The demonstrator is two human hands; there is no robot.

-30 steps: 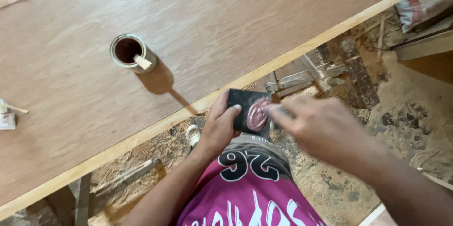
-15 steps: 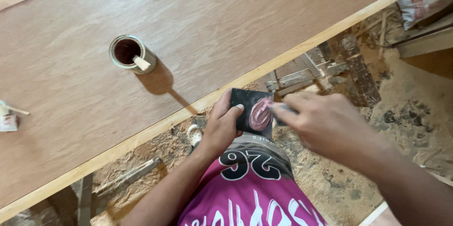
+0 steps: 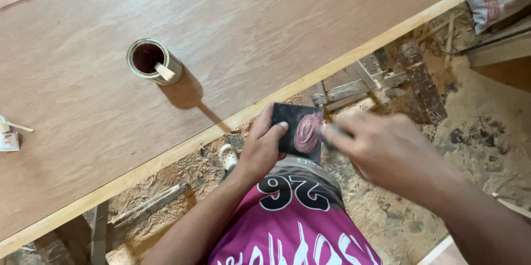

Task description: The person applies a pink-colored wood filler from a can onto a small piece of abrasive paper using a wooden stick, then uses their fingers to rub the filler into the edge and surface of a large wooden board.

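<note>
**Pink Paste on a Small Dark Board**

A small dark board (image 3: 296, 128) was held up in the air, just past the edge of the big wooden sheet (image 3: 249, 32) and above the sandy floor (image 3: 470, 132). A blob of pink paste (image 3: 307, 132) was seen on the right part of the board, smeared round in a swirl.

The board was gripped by the left hand (image 3: 264, 146). The thumb was laid on the front of the board, near its left edge, and the other fingers were tucked behind it, so the hand was closed around the board.

The right hand (image 3: 390, 151) was held close to the paste, on its right side. It looked blurry. Something thin and dark (image 3: 333, 134) seemed to be pinched at the fingertips, with its end at the paste, but it could not be told for sure what it was or how tightly it was held.

A pink shirt (image 3: 293, 226) with black and white shapes was seen below the hands.

Farther away, a small open tin can (image 3: 154, 61) of dark stuff was set on the wooden sheet, with a pale stick (image 3: 164, 71) leaning inside it. A pale strip ran along the sheet's near edge. Wood scraps (image 3: 381, 79) and sawdust were scattered on the floor under it.
</note>
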